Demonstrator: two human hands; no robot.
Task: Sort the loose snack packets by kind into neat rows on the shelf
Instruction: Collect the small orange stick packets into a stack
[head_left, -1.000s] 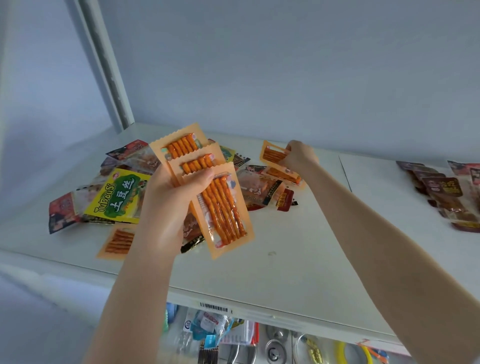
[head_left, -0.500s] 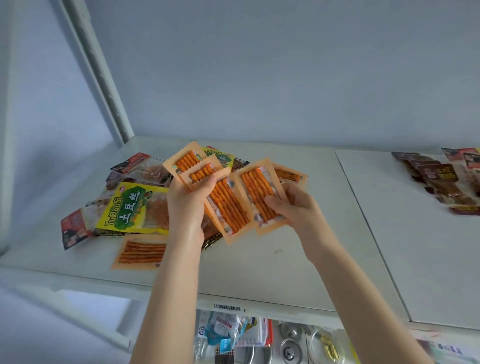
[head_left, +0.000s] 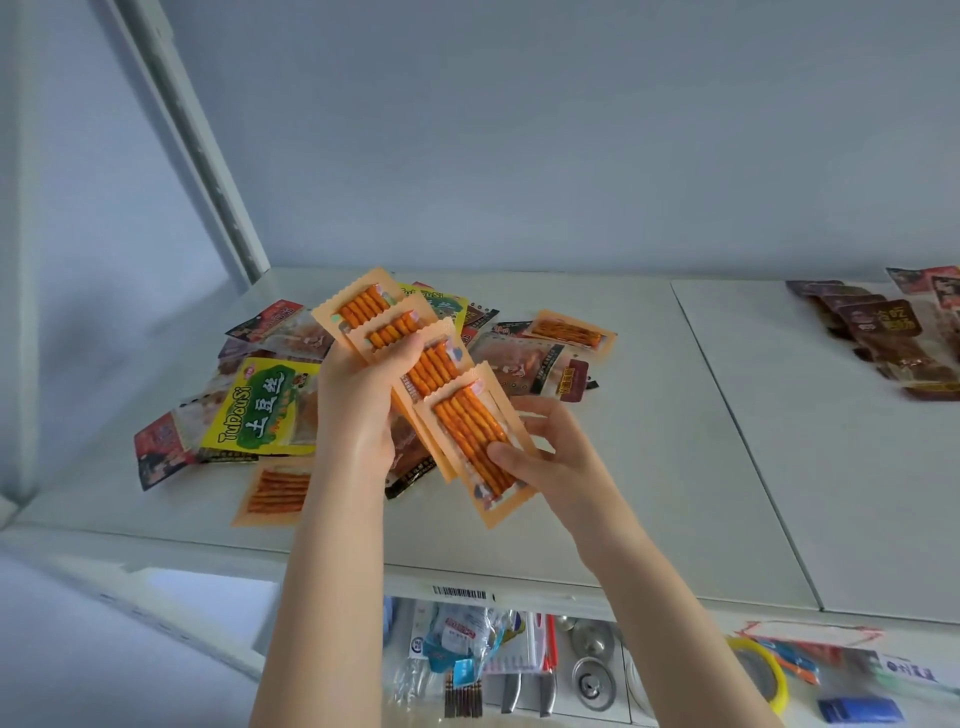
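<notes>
A: What's the surface?
B: A white shelf (head_left: 597, 499) against a pale wall, loose packets (head_left: 270, 410) heaped at nine o'clock.
A: The orange stick packets (head_left: 415, 364)?
B: Fanned above the shelf, left hand (head_left: 358, 410) gripping them; right hand (head_left: 550, 457) pinches the front one.

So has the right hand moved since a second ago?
Yes. The right hand came back from the pile at mid-shelf toward the shelf's front edge, now holding a packet.

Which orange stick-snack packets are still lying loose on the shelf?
Two: one orange packet at the pile's near edge, another at its far right. The rest are in hand.
</notes>
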